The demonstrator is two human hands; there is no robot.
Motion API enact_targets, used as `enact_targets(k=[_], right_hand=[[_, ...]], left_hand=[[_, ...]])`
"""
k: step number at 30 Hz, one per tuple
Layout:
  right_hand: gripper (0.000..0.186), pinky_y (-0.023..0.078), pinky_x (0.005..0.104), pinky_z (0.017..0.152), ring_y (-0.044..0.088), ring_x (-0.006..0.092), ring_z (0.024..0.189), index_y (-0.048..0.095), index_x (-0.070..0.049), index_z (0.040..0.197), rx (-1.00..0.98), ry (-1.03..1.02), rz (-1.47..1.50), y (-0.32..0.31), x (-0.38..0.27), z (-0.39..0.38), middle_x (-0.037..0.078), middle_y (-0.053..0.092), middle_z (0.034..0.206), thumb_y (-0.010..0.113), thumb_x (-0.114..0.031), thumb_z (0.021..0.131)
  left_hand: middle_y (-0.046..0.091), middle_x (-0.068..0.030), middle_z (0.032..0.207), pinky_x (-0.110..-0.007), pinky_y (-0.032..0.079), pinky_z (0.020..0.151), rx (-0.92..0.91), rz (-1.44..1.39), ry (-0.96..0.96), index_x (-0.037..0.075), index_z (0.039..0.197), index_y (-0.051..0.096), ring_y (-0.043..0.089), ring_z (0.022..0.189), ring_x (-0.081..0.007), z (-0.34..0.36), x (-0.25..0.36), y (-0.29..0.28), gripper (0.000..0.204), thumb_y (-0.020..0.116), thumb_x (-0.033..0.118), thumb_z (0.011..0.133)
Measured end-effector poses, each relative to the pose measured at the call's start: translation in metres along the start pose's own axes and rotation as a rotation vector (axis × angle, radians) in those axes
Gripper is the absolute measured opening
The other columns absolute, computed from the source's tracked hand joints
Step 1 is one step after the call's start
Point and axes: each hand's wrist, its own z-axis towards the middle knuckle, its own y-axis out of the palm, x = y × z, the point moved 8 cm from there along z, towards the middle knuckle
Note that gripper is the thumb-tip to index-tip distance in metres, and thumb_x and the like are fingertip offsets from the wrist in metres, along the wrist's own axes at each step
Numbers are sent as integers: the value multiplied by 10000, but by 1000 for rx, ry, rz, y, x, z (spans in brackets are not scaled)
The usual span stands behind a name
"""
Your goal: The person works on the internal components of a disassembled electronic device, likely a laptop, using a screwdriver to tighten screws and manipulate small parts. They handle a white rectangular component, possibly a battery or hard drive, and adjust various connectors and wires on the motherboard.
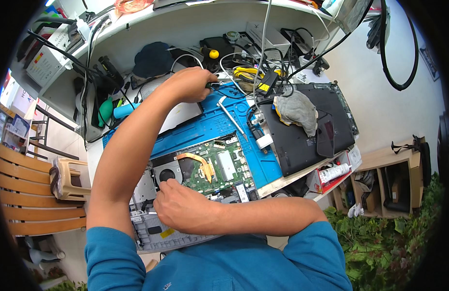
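Observation:
An opened laptop base (151, 233) lies on the blue work mat (266, 167) close to my body. Its green circuit board (229, 150), copper heat pipe (205, 167) and round black fan (166, 177) are exposed. Over the left part of the base rests my right hand (183, 206), fingers curled; whatever they hold is hidden beneath them. My left hand (193, 86) reaches to the far side of the mat, closed near a dark small thing and cables, and I cannot make out what it grips. A slim silver-white tool (232, 120) lies on the mat to its right.
A black laptop (295, 153) sits at the right, with a grey cloth (297, 109) and a dark phone (325, 136) on it. Cables, yellow-handled pliers (246, 73) and a black adapter (267, 83) clutter the back. A green blower bulb (105, 110) stands at left.

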Motion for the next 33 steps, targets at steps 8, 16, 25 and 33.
enact_targets(k=[8,16,25,33], right_hand=[[165,453,390,816,618,259,874,743,2,884,-12,-6,25,-2,-3,2,95,676,814,711,-159,878],[127,447,396,814,621,272,876,732,5,881,-53,-2,19,0,-7,2,111,676,823,712,-117,855],[139,436,394,792,618,271,855,714,15,883,-49,8,8,-1,-12,2,125,680,807,727,-114,832],[162,430,394,775,621,266,801,686,0,879,-65,32,8,1,-13,3,128,685,765,716,-156,847]], left_hand=[[814,-206,1028,-508,587,930,-97,57,-116,70,1188,836,768,1032,-408,-94,-24,-8,372,865,307,902],[807,-207,1026,-472,598,895,-5,-81,-175,-4,1083,829,761,998,-414,-147,-56,3,376,912,283,854],[788,-184,996,-447,579,833,196,-83,-67,18,1071,817,744,931,-399,-160,-46,-15,257,883,132,850],[748,-200,980,-440,551,824,378,-123,-72,-23,1092,767,707,891,-387,-152,-29,-62,222,843,95,920]])
